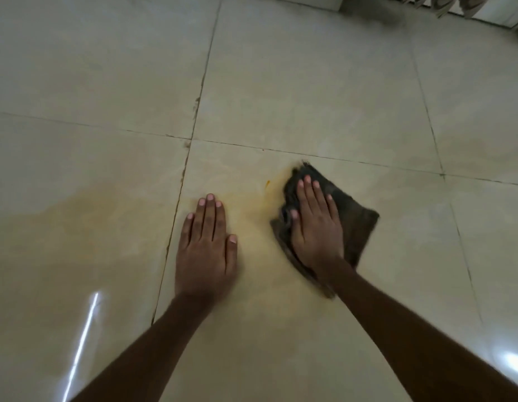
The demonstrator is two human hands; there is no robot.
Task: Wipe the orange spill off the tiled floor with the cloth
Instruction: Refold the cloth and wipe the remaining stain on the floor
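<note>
A dark grey cloth (355,219) lies flat on the glossy beige tiled floor (310,82), right of centre. My right hand (314,224) presses on it with straight fingers, palm down. An orange spill (267,195) shows as a thin streak and a pale yellow smear just left of the cloth, between my hands. A fainter yellowish film (86,216) spreads over the tile to the left. My left hand (207,245) rests flat on the bare floor, fingers straight, left of the smear and holding nothing.
Dark grout lines (191,134) cross the floor ahead of my hands. At the far top right stands a white base or wall edge (324,1) with patterned fabric (443,4) hanging near it. Light glare reflects at the bottom left and bottom right.
</note>
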